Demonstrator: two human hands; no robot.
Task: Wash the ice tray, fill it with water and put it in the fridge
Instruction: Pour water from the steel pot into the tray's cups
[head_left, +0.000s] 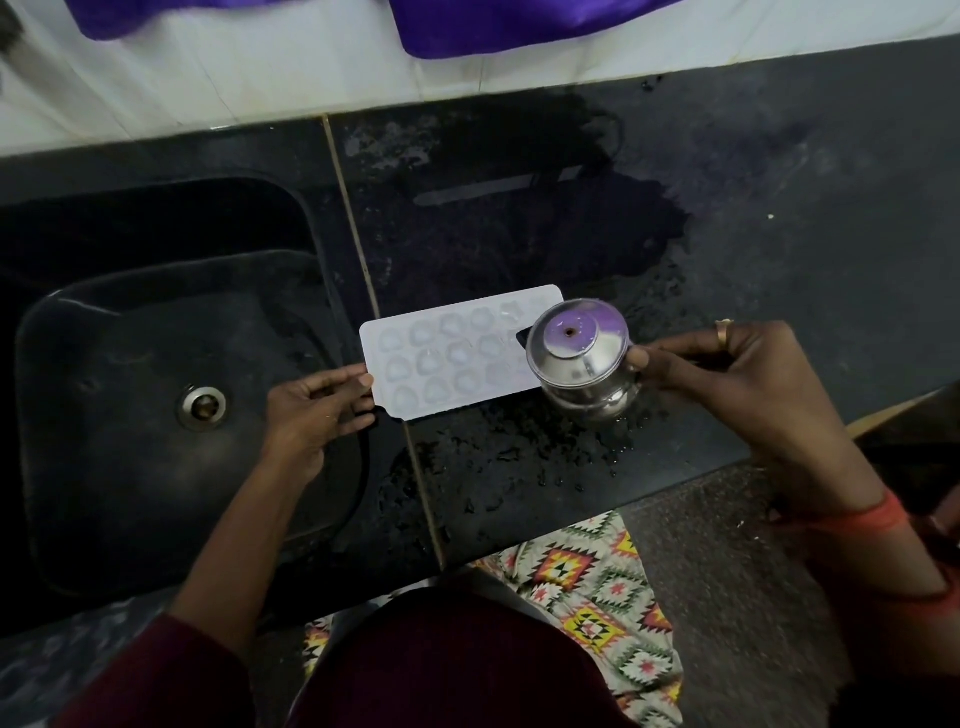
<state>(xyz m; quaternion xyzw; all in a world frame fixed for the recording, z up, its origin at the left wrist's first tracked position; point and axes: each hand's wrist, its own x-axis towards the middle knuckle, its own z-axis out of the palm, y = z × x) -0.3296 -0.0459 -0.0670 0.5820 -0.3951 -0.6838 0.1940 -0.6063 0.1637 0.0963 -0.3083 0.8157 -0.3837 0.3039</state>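
Observation:
A white ice tray with several round cups lies flat on the wet black counter, just right of the sink. Water glistens in some of its cups. My left hand pinches the tray's left edge between thumb and fingers. My right hand grips a small steel pot by its rim. The pot holds water and hangs over the tray's right end, covering the cups there.
The black sink, with its steel drain, lies to the left of the tray. Water is spilled across the counter behind and in front of the tray. A white tiled wall with purple cloth runs along the back.

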